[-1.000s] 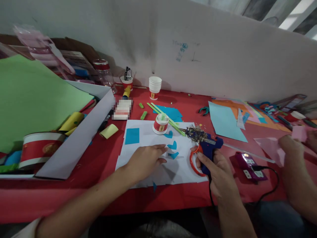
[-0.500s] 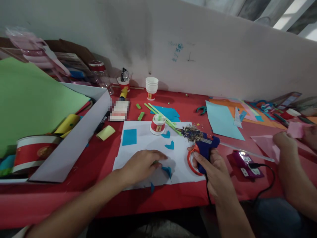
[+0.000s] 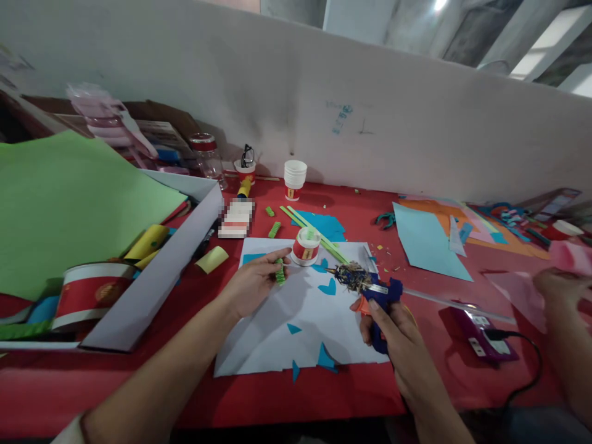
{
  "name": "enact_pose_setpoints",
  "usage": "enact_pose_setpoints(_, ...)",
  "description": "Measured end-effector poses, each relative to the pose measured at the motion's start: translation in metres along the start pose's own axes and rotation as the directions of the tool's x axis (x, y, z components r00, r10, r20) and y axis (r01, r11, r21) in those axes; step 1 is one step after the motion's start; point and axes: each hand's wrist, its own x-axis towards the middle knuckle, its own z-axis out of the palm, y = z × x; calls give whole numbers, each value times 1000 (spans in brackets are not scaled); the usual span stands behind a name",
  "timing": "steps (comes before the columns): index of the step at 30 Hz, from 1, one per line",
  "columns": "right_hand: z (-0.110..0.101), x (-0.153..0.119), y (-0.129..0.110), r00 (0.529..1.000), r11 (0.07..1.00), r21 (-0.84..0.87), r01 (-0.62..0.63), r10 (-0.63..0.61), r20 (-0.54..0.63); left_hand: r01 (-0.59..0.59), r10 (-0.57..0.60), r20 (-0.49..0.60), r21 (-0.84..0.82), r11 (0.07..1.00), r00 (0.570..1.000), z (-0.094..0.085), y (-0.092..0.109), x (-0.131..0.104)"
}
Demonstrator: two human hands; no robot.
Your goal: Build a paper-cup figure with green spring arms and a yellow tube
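Observation:
My left hand [image 3: 259, 279] pinches a small pleated strip of green paper [image 3: 280, 272] between thumb and fingers, just left of an upturned red-and-white paper cup [image 3: 306, 248]. Green paper shows on top of that cup. In my right hand [image 3: 393, 324] is a dark blue hot glue gun [image 3: 382, 296] with an orange trigger, its nozzle pointing left towards the cup. Dried debris clings around the gun's front, and a clear glue stick [image 3: 457, 304] extends from its back. Blue paper hearts [image 3: 328, 287] and scraps [image 3: 326, 356] lie on the white sheet [image 3: 263, 345] below.
Two more pleated green pieces [image 3: 274, 230], green strips [image 3: 319, 237] and stacked cups [image 3: 295, 180] are behind. A white box [image 3: 161, 265] of craft paper stands left. At right are a purple power socket [image 3: 485, 339] with a black cord and another person's hand [image 3: 557, 287].
My left hand has risen from the white sheet to beside the cup, bringing the green pleated paper into sight. The glue gun stays in my right hand, slightly turned. The whole view has shifted.

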Motion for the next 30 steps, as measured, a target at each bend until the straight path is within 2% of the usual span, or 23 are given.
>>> enact_pose_setpoints(7,11,1,3,999,999,-20,-38,38,19,12,-17,105,53,999,994,-8,-13,3)
enact_pose_setpoints(12,18,-6,2,994,990,98,-105,104,18,56,-42,144,-98,994,989,-6,-16,0)
enact_pose_setpoints(16,19,-12,3,993,981,153,-115,117,1,58,-36,130,-171,984,991,-4,-13,-2)
enact_pose_setpoints(24,22,-15,-1,982,993,89,-80,63,179,69,-53,75,-224,972,996,0,-7,-5)
enact_pose_setpoints(27,23,-15,1,983,998,38,-45,37,181,58,-46,54,-230,972,997,-1,-10,-2)
enact_pose_setpoints(30,24,-15,3,987,1000,9,-21,20,159,0,11,48,-221,975,999,-3,-14,0)
